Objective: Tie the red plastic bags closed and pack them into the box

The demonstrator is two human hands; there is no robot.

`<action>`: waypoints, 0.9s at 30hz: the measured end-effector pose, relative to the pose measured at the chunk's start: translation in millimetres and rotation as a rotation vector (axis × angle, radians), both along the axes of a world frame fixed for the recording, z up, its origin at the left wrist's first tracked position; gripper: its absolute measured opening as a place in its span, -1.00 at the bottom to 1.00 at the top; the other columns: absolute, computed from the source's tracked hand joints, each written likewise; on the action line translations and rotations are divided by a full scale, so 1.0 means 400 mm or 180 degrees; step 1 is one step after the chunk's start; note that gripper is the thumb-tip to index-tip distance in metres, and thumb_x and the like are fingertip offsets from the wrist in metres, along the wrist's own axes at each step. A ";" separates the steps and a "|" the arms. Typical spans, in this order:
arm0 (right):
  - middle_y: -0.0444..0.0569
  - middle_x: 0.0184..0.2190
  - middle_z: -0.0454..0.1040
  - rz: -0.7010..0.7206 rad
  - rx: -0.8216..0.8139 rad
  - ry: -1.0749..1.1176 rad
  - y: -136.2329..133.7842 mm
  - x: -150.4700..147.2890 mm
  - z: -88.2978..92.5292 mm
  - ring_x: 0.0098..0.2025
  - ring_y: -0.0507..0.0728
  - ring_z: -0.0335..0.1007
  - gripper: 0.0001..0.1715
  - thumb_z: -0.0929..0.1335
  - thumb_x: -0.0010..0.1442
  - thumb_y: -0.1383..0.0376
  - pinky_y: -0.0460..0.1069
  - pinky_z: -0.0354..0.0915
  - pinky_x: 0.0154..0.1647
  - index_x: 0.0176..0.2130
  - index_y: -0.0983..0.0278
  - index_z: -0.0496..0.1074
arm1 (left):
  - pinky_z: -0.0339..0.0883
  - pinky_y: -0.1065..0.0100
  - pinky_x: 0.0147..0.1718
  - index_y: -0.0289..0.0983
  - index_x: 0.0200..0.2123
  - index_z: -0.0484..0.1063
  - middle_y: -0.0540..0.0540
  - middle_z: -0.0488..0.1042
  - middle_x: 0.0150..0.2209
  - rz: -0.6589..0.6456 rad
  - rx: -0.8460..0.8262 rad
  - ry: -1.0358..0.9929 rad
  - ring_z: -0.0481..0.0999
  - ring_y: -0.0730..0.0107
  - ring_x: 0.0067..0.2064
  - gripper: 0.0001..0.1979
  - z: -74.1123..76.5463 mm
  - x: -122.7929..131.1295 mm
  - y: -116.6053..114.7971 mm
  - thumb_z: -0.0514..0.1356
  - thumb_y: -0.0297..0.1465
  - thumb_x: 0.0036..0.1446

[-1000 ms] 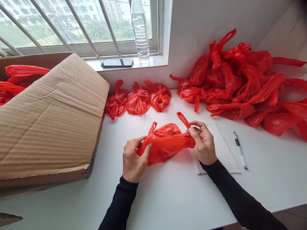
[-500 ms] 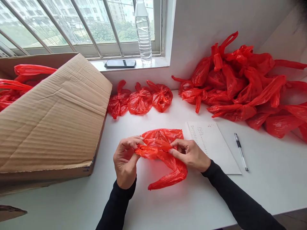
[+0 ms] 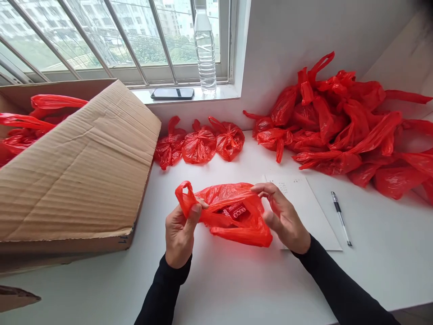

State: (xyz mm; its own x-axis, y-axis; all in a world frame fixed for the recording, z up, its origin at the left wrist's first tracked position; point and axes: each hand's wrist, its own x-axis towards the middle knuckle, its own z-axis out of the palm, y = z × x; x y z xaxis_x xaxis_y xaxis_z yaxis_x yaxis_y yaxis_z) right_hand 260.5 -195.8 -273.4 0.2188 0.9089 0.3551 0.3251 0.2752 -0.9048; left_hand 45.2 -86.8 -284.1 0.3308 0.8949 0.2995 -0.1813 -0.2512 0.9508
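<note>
Between both hands, the red plastic bag (image 3: pixel 233 216) is hanging just above the white table (image 3: pixel 237 289), something small inside showing dimly through the film, its label unreadable. Left hand (image 3: pixel 179 232) is pinching one handle loop, thumb pressed on it; right hand (image 3: pixel 282 216) is gripping the opposite edge, fingers partly hidden behind plastic. Half a second ago the hands were close together on a bunched bag; now they are drawing apart. Beyond the grip, three knotted bags (image 3: pixel 199 144) are sitting; right of it, a paper sheet (image 3: pixel 304 198) is lying half-covered.

Glossy thin plastic bag (image 3: pixel 233 216), matt cardboard box (image 3: pixel 77 167)
</note>
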 end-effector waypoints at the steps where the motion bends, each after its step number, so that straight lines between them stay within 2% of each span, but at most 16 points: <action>1: 0.05 0.10 0.33 0.0097 0.0139 -0.0528 -0.004 -0.010 0.012 0.15 0.29 0.23 -0.33 0.42 0.20 -0.12 0.20 0.19 0.22 0.17 0.13 0.35 | 0.35 0.26 -0.21 -0.19 -0.31 0.55 -0.11 0.50 -0.24 -0.0005 -0.0003 -0.0023 0.48 0.13 -0.06 -0.81 0.006 0.002 -0.001 0.20 -0.28 0.30; 2: 0.07 0.14 0.30 0.0200 0.0248 -0.1040 -0.006 -0.019 0.026 0.20 0.33 0.16 -0.32 0.48 0.14 -0.08 0.23 0.15 0.26 0.14 0.14 0.39 | 0.36 0.26 -0.19 -0.19 -0.29 0.55 -0.12 0.50 -0.21 -0.0021 0.0008 -0.0042 0.47 0.13 -0.05 -0.81 0.016 0.003 -0.001 0.19 -0.28 0.31; 3: 0.07 0.15 0.29 0.0283 0.0318 -0.1465 -0.005 -0.025 0.041 0.22 0.35 0.13 -0.43 0.52 0.12 0.01 0.25 0.13 0.27 0.06 0.15 0.45 | 0.36 0.25 -0.16 -0.18 -0.28 0.56 -0.12 0.50 -0.19 -0.0038 0.0054 -0.0061 0.46 0.15 -0.03 -0.81 0.028 0.005 -0.001 0.17 -0.29 0.32; 6: 0.06 0.12 0.32 0.0270 0.0324 -0.1969 0.004 -0.023 0.099 0.20 0.29 0.16 -0.97 0.42 0.27 0.31 0.21 0.20 0.23 -0.22 0.20 0.51 | 0.35 0.24 -0.07 -0.17 -0.28 0.57 -0.11 0.46 -0.12 -0.0111 0.0297 -0.0040 0.43 0.19 0.01 -0.80 0.082 0.014 0.001 0.15 -0.33 0.34; 8: 0.07 0.13 0.32 0.0093 0.0311 -0.1941 0.009 -0.006 0.148 0.20 0.27 0.16 -0.92 0.37 0.31 0.36 0.20 0.21 0.21 -0.24 0.20 0.49 | 0.34 0.24 -0.06 -0.18 -0.29 0.56 -0.12 0.45 -0.06 -0.0175 0.0447 0.0005 0.43 0.19 0.03 -0.79 0.127 0.024 0.008 0.14 -0.33 0.35; 10: 0.07 0.16 0.29 0.0000 0.0385 -0.1959 0.007 0.007 0.193 0.21 0.28 0.15 -0.95 0.40 0.29 0.29 0.20 0.20 0.21 -0.19 0.18 0.48 | 0.34 0.21 -0.04 -0.19 -0.31 0.55 -0.13 0.47 -0.03 -0.0292 0.0465 -0.0022 0.44 0.16 0.05 -0.78 0.171 0.040 0.018 0.13 -0.32 0.35; 12: 0.06 0.17 0.30 0.0306 0.0493 -0.2145 0.003 0.003 0.220 0.20 0.29 0.18 -0.73 0.47 0.22 0.15 0.19 0.21 0.19 -0.10 0.17 0.47 | 0.35 0.16 -0.01 -0.20 -0.31 0.53 -0.14 0.52 -0.09 -0.0440 0.0258 -0.0153 0.47 0.13 0.03 -0.78 0.208 0.059 0.029 0.14 -0.30 0.35; 14: 0.08 0.13 0.36 0.0640 0.0520 -0.2489 0.009 -0.017 0.220 0.13 0.31 0.24 -0.45 0.52 0.14 0.10 0.21 0.23 0.15 0.07 0.19 0.41 | 0.37 0.14 -0.02 -0.22 -0.32 0.52 -0.14 0.55 -0.20 -0.0547 -0.0155 -0.0276 0.51 0.12 -0.03 -0.79 0.238 0.080 0.041 0.15 -0.30 0.33; 15: 0.10 0.08 0.40 0.0669 0.0500 -0.2676 0.018 -0.030 0.212 0.07 0.31 0.28 -0.37 0.51 0.16 0.15 0.23 0.25 0.12 0.15 0.22 0.36 | 0.38 0.15 -0.04 -0.24 -0.32 0.51 -0.13 0.56 -0.26 -0.0574 -0.0387 -0.0326 0.53 0.13 -0.07 -0.80 0.252 0.089 0.046 0.15 -0.31 0.32; 17: 0.11 -0.07 0.49 0.0482 0.0450 -0.2913 0.046 -0.048 0.197 -0.08 0.29 0.34 -0.41 0.42 0.25 0.33 0.24 0.28 0.03 0.22 0.33 0.30 | 0.41 0.19 -0.12 -0.27 -0.34 0.51 -0.11 0.53 -0.39 -0.0667 -0.0821 -0.0409 0.55 0.17 -0.18 -0.81 0.277 0.105 0.057 0.16 -0.33 0.29; 20: 0.02 -0.28 0.52 0.0384 0.0525 -0.2597 0.087 -0.039 0.219 -0.26 0.19 0.35 -0.74 0.28 0.36 0.43 0.16 0.30 -0.13 0.00 0.32 0.45 | 0.40 0.27 -0.30 -0.29 -0.34 0.49 -0.04 0.41 -0.58 -0.0833 -0.1138 -0.0527 0.49 0.28 -0.38 -0.81 0.314 0.114 0.072 0.14 -0.35 0.26; 22: -0.04 -0.28 0.51 0.0350 0.0585 -0.2051 0.095 -0.009 0.263 -0.25 0.15 0.37 -0.80 0.26 0.42 0.35 0.09 0.30 -0.17 -0.12 0.24 0.49 | 0.35 0.33 -0.43 -0.28 -0.34 0.47 0.06 0.25 -0.67 -0.0802 -0.1094 -0.0606 0.34 0.40 -0.55 -0.81 0.335 0.110 0.081 0.12 -0.35 0.26; 24: -0.06 -0.24 0.49 0.0085 0.0629 -0.1493 0.086 0.025 0.308 -0.19 0.14 0.38 -0.82 0.29 0.42 0.28 0.04 0.32 -0.17 -0.13 0.16 0.50 | 0.23 0.40 -0.56 -0.26 -0.32 0.45 0.15 0.06 -0.70 -0.0670 -0.1004 -0.0507 0.09 0.51 -0.65 -0.83 0.348 0.103 0.084 0.12 -0.33 0.25; 26: -0.05 -0.25 0.43 -0.0208 0.0676 -0.1153 0.067 0.048 0.337 -0.16 0.14 0.39 -0.86 0.34 0.39 0.24 0.03 0.34 -0.18 -0.14 0.11 0.53 | 0.07 0.45 -0.65 -0.23 -0.28 0.44 0.17 -0.01 -0.66 -0.0480 -0.0837 -0.0072 -0.06 0.55 -0.65 -0.86 0.353 0.097 0.075 0.13 -0.31 0.25; 27: -0.06 -0.28 0.41 -0.0272 0.0677 -0.1068 0.058 0.053 0.344 -0.18 0.14 0.39 -0.88 0.36 0.37 0.24 0.02 0.35 -0.20 -0.14 0.09 0.53 | 0.02 0.46 -0.67 -0.21 -0.28 0.42 0.16 0.02 -0.64 -0.0381 -0.0662 0.0255 -0.06 0.54 -0.64 -0.87 0.353 0.096 0.064 0.14 -0.29 0.25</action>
State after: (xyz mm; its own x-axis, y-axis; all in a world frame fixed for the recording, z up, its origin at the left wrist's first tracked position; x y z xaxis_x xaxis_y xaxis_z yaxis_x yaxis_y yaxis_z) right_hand 281.7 -172.7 -136.0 0.1305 0.7910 0.5977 0.6224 0.4039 -0.6704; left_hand 83.8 -61.3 -143.0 0.4534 0.8876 0.0816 -0.1201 -0.0299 0.9923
